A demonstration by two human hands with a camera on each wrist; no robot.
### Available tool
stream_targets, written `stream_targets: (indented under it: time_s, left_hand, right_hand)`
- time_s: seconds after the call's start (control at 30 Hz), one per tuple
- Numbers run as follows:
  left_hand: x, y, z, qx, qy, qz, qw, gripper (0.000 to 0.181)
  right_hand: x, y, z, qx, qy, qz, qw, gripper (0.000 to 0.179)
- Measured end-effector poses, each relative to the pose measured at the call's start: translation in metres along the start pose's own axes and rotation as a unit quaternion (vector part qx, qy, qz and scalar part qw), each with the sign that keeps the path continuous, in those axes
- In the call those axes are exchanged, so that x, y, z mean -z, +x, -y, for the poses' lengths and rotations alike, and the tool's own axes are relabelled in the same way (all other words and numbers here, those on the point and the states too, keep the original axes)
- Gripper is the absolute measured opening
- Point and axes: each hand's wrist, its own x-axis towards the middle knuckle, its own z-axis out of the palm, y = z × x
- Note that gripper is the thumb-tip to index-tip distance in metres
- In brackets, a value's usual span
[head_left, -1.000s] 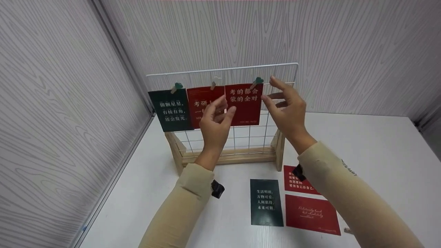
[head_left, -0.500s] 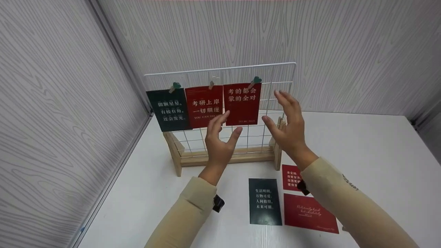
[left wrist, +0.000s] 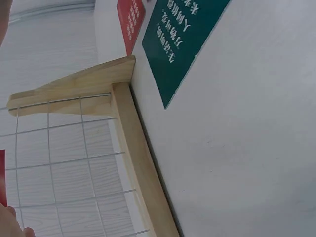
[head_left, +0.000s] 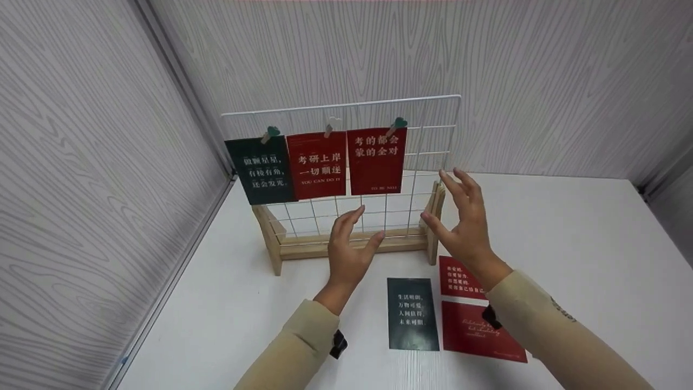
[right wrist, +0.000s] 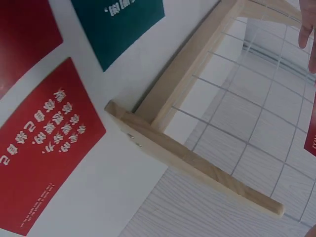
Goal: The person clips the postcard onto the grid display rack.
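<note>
Three cards hang side by side on a white wire grid (head_left: 427, 141) in a wooden stand (head_left: 352, 246): a green card (head_left: 262, 170), a red card (head_left: 318, 162) and another red card (head_left: 376, 168). Small clothespins with heart-shaped ends pin them: a green clothespin (head_left: 269, 134), a white clothespin (head_left: 331, 125) and a second green clothespin (head_left: 398, 125). My left hand (head_left: 349, 257) is below the middle cards, before the grid, holding nothing. My right hand (head_left: 465, 227) is at the grid's lower right, fingers spread and nothing in them.
On the white table (head_left: 216, 325) lie a green card (head_left: 413, 330), a red card (head_left: 460, 279) with white characters and a red card (head_left: 465, 341) with script writing. The right forearm partly covers the red ones. Wood-grained panels (head_left: 541, 81) rise behind and at the left.
Both hands have come down from the hung cards, the left to below them and the right to the grid's lower right. The pinned cards keep their places on the grid.
</note>
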Motion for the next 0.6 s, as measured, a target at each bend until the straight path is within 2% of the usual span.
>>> stream_targets:
  time_s: [0.17, 0.3, 0.6]
  left_hand:
    - [-0.005, -0.014, 0.005, 0.023, 0.010, 0.020, 0.9995, 0.060]
    - [-0.010, -0.026, 0.008, 0.049, 0.017, 0.053, 0.9972, 0.065]
    - [-0.021, -0.051, 0.016, 0.113, 0.042, 0.139, 0.9829, 0.081]
  right_hand:
    - [0.007, -0.016, -0.010, -0.032, -0.013, 0.022, 0.9992, 0.078]
    - [0.012, -0.031, -0.019, -0.057, -0.024, 0.038, 0.9973, 0.081]
    - [0.024, -0.066, -0.038, -0.119, -0.048, 0.082, 0.9883, 0.087]
